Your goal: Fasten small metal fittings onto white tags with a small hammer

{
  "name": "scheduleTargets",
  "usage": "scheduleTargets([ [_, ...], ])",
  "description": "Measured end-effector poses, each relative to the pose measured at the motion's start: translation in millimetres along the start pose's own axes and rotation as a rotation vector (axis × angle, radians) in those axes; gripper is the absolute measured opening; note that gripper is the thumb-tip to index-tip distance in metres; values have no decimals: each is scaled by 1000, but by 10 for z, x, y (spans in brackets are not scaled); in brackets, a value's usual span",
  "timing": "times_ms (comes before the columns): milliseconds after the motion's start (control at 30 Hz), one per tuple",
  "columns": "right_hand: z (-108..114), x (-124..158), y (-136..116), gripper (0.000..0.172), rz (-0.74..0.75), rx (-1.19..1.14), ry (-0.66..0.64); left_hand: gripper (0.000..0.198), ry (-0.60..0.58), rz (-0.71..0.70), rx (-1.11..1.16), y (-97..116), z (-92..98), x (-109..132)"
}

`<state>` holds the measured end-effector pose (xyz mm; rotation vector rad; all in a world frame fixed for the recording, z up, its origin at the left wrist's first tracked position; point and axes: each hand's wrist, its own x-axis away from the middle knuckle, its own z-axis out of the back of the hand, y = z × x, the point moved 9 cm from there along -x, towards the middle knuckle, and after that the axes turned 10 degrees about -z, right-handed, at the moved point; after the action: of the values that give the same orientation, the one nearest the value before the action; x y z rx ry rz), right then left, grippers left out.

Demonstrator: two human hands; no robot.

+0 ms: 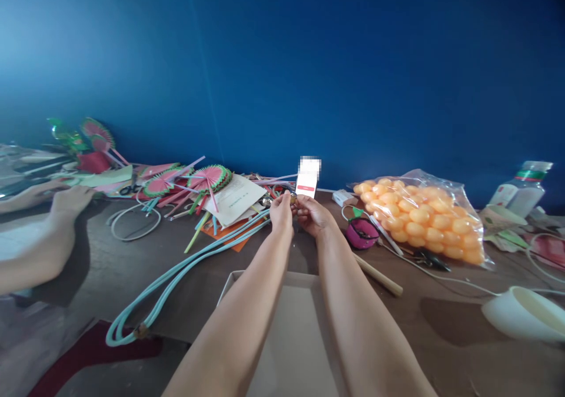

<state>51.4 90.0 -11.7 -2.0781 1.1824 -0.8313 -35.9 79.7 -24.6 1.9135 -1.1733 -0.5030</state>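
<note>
The left hand and right hand pinched a small piece between them, seemingly to steady it; a brown band gathered the cords, probably against tangling.

Both arms bare, entering at the bottom edge, reaching forward and converging mid-view. Left forearm slants up and rightward; right forearm slants up and leftward, the gap between them narrowing toward the wrists. Left wrist roughly in line with its forearm. Left hand: back toward the viewer, fingers bent into a pinch. Right hand: turned inward, fingers curled, tips drawn toward the left. Hands about level, side by side; fingertips close together, contact between them unclear.
</note>
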Motion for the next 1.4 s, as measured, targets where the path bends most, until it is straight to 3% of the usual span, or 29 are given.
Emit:
scheduleTargets([
  [333,64,-16,2,21,1,1,59,32,2,-37,-64,22,12,-18],
  [1033,50,18,-36,23,49,26,117,35,6,-83,-149,22,41,-64],
  [1400,42,36,-44,24,57,19,120,32,-12,-53,-73,-14,15,-55],
])
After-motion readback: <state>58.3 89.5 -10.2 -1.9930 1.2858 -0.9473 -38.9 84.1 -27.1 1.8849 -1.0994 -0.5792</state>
